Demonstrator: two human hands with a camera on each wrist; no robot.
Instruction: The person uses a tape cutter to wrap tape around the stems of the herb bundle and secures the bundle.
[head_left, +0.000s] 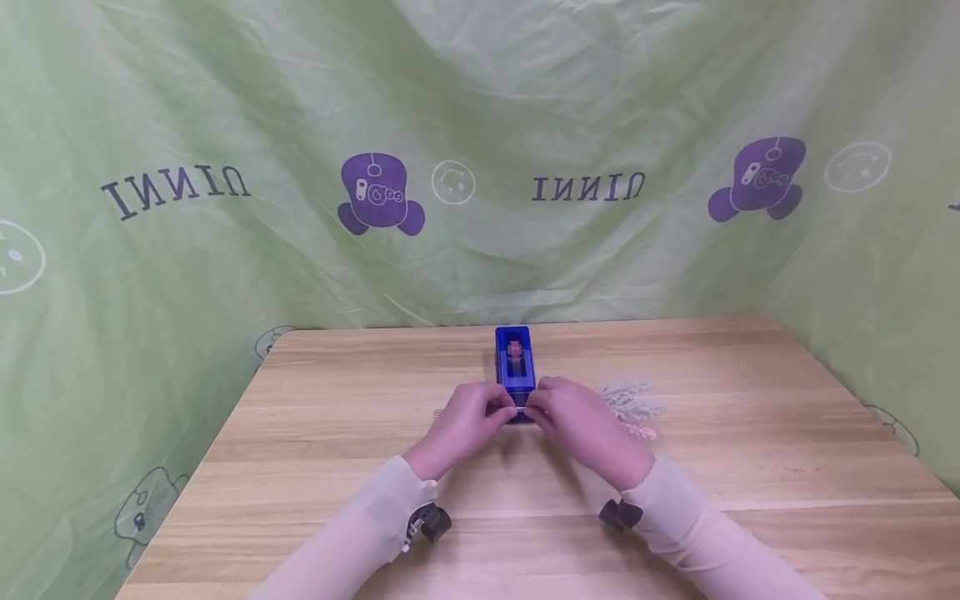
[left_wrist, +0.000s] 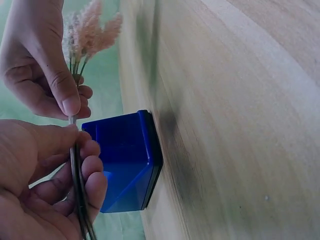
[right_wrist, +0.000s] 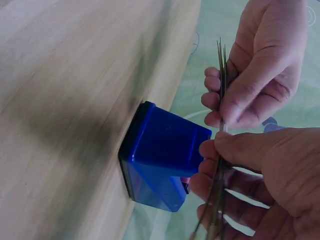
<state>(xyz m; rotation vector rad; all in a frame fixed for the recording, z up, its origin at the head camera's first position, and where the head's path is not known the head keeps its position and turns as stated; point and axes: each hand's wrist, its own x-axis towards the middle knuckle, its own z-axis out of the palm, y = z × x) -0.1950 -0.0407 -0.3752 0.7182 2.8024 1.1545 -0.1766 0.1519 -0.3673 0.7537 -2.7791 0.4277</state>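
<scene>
A bunch of dried grass flowers [head_left: 632, 404] with pink and whitish plumes lies sideways in both hands above the table. My left hand [head_left: 465, 421] pinches its thin stems [left_wrist: 78, 175] near their bare ends, thumb against curled fingers. Right beside it, my right hand [head_left: 581, 423] pinches the stems nearer the plumes. Between the two thumbs shows a short pale band [right_wrist: 223, 128] on the stems, perhaps tape. Just behind the hands stands a blue tape dispenser [head_left: 517, 383] with a reddish roll core; the hands cover part of its front in the head view.
The wooden table [head_left: 360, 367] reaches back to a green printed curtain [head_left: 480, 275], which also hangs at both sides. Small black wrist cameras [head_left: 431, 522] sit on the cream sleeves [head_left: 360, 525].
</scene>
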